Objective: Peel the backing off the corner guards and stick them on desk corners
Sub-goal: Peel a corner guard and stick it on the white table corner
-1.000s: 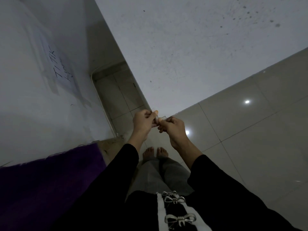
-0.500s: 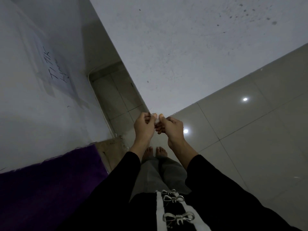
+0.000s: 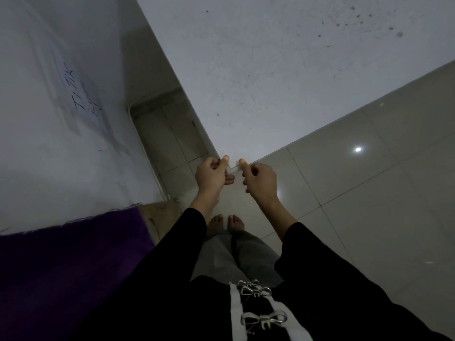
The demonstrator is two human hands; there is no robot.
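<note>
Dim light blurs the counter's (image 3: 270, 82) near corner, where left hand (image 3: 211, 177) and right hand (image 3: 259, 180) each grip a pale, barely discernible corner guard (image 3: 233, 169).

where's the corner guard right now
In the head view the corner guard is mid-frame, pinched between the left hand and right hand, right at the near corner of the white desk.

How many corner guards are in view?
1: the corner guard, pinched between the left hand and right hand, at the near corner of the desk. Others may be hidden.
</note>
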